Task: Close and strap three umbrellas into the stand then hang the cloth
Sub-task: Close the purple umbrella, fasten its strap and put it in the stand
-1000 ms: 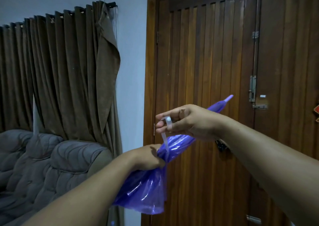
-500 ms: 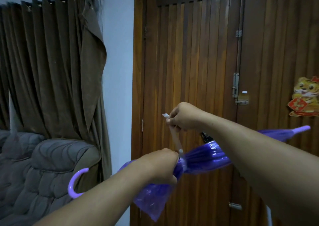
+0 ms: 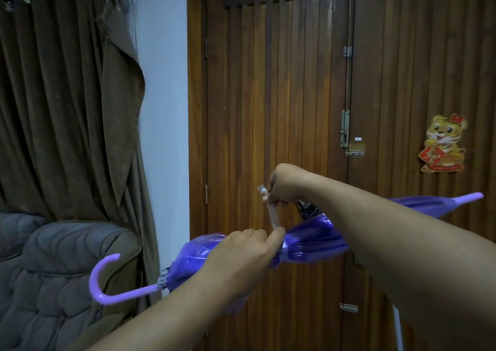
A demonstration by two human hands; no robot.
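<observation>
Head view: the left hand (image 3: 241, 254) clamps the folded purple umbrella (image 3: 316, 239) level before the door (image 3: 268, 96), bunching its canopy so the right hand (image 3: 281, 184), pinching the strap (image 3: 275, 218), can wrap it.

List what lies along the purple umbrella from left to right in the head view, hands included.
Hooked handle → left hand → white strap, pinched by the right hand → umbrella tip.

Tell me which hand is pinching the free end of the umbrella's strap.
The right hand, raised above the purple umbrella, pinches the white strap end. The left hand instead grips the folded canopy.
</observation>
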